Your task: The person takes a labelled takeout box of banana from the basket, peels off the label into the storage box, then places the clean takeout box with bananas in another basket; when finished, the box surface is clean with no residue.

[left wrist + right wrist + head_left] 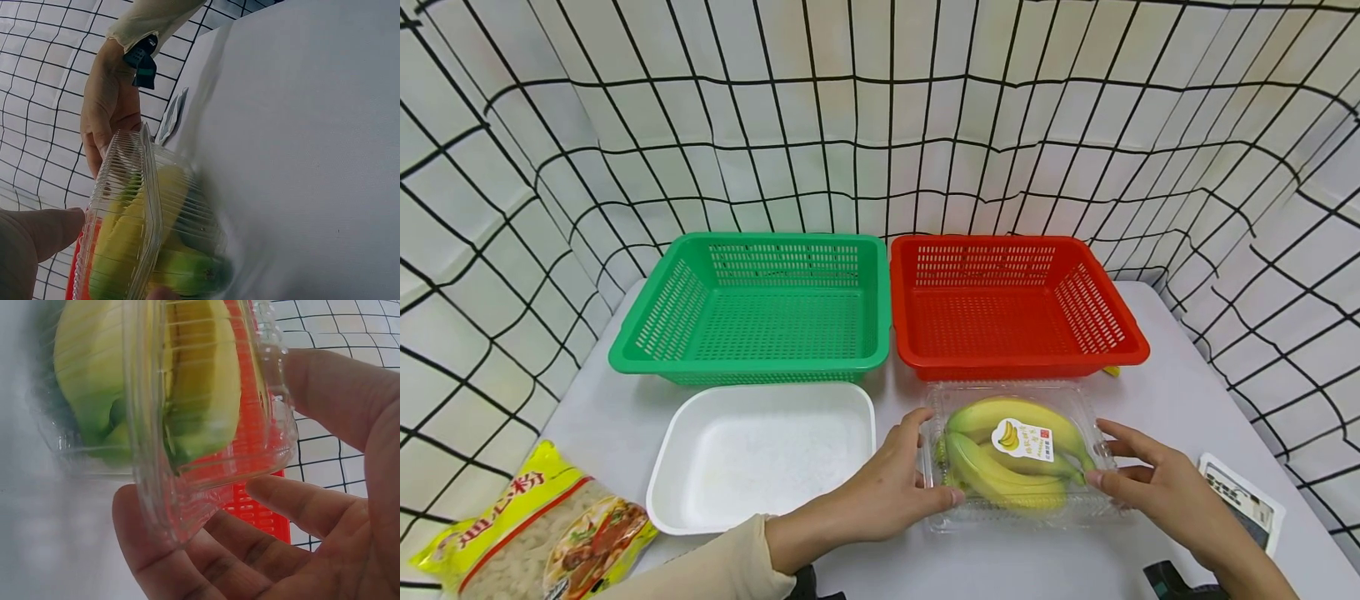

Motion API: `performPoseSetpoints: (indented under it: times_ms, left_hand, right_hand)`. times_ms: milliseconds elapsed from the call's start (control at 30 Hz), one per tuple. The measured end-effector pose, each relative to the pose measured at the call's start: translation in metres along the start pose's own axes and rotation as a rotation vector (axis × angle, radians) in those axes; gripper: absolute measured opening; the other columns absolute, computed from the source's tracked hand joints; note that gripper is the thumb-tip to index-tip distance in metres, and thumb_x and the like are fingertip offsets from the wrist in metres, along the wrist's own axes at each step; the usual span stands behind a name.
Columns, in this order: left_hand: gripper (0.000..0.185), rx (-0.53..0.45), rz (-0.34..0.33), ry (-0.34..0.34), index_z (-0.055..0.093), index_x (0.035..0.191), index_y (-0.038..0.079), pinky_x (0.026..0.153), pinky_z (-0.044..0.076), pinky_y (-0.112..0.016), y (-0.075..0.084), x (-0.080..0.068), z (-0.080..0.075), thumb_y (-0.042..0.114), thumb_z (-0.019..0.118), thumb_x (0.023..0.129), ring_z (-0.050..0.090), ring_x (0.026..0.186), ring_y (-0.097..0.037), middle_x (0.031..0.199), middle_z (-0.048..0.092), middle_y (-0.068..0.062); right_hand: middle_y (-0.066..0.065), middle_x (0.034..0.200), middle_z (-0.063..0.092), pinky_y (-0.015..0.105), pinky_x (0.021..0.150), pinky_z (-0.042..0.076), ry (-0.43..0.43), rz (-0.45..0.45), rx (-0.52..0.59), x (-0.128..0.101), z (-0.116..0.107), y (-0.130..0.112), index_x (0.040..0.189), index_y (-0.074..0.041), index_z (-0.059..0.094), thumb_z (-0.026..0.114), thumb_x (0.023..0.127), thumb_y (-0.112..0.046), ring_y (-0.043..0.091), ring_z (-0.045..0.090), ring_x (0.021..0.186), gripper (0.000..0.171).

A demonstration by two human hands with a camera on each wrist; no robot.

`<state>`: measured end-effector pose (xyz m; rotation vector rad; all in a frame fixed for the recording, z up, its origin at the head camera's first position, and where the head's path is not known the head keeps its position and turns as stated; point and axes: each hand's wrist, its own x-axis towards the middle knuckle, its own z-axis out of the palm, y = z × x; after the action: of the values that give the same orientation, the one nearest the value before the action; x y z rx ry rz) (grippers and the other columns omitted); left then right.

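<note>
A clear plastic clamshell box of bananas point(1011, 454) is in front of the red basket, with a white banana label point(1022, 439) on its lid. My left hand point(883, 487) grips its left side, thumb at the near corner and fingers toward the far one. At the right side, my right hand point(1165, 487) holds the box's edge. In the right wrist view, fingers point(231, 550) lie under the protruding rim and the thumb point(337, 394) is against the box's side. The left wrist view shows the box point(150, 219) edge-on, standing on the white surface.
Behind are a green basket point(748, 367) and a red basket point(1022, 367), side by side. A white tray point(767, 458) stands left of the box. A yellow food bag point(542, 525) lies far left, a white-framed card-like item point(1243, 500) far right. Black wire mesh point(891, 150) encloses the table.
</note>
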<state>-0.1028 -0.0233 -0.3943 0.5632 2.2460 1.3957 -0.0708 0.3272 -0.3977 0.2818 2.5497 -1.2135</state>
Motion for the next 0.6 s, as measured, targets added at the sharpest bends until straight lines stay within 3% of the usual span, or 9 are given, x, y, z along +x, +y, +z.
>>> performPoseSetpoints:
  times_ms: [600]
  left_hand:
    - [0.104,-0.030,0.014,-0.026,0.014,0.163,0.005,0.076,0.050,-0.028,-0.0016,0.0010,0.0001,0.033,0.081,0.089,0.061,0.078,-0.013,0.149,0.038,-0.022]
  right_hand:
    - [0.031,0.144,0.051,0.034,0.077,0.062,-0.033,-0.018,0.030,-0.0008,0.0011,0.0010,0.163,-0.006,0.031,0.077,0.096,-0.034,0.027,0.068,0.106,0.086]
